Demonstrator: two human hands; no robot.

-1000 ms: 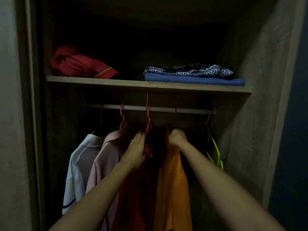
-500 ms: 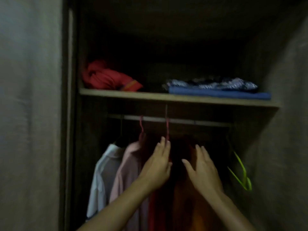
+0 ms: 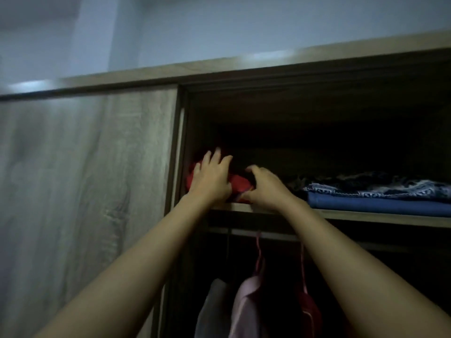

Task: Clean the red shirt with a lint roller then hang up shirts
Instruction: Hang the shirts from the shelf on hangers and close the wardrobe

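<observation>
Both arms are up at the wardrobe shelf (image 3: 353,215) now, mid-frame. My left hand (image 3: 211,178) lies flat on top of the red bundle (image 3: 238,182), fingers spread and fairly straight, pressing on the cloth. My right hand (image 3: 264,187) is at the bundle's right end, fingers curled over it and gripping the fabric at the shelf's front edge. The red bundle sits at the left end of the shelf, tight against the wardrobe's inner side wall; whether it is the shirt itself I cannot tell, it is crumpled and half hidden under my hands.

Further right on the same shelf, a folded blue cloth (image 3: 380,203) lies flat with a patterned dark-and-white piece (image 3: 395,187) stacked on top of it. The two stacks are apart, with dark shelf between them.

Below the shelf runs the rail (image 3: 275,234). On it, lower centre of the frame, hang a grey-white garment (image 3: 212,308), a pink one (image 3: 246,306) on a pink hanger (image 3: 258,252), and a dark red one (image 3: 310,311) just right of that. The sliding door (image 3: 85,179) fills the left of the frame.
</observation>
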